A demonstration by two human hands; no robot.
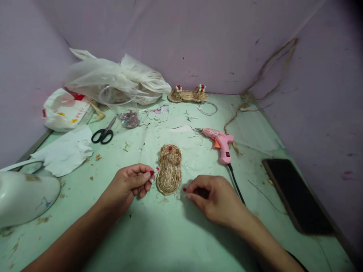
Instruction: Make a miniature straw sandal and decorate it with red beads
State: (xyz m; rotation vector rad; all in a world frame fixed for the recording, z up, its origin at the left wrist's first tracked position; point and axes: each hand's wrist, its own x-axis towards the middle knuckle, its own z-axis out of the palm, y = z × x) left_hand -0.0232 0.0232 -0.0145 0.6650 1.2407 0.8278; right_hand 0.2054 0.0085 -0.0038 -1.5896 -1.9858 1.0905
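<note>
A small woven jute sole [169, 169] shaped like a peanut lies on the green table [170, 234], with a red bead on its far end. My left hand [131, 185] is closed in a pinch on small red and white beads just left of the sole. My right hand [212, 198] rests on the table to the right of the sole, fingers curled, with a red bead at its fingertip. A pink glue gun [220, 142] lies beyond my right hand, its black cord running back past my wrist.
Black scissors [103, 133], a clear cup of beads [128, 113], plastic bags [113, 77] and torn white paper [66, 151] sit at the left. A finished jute piece [187, 94] and a clear ring [207, 108] lie at the back. A dark phone [295, 194] lies right; a white object [24, 194] left.
</note>
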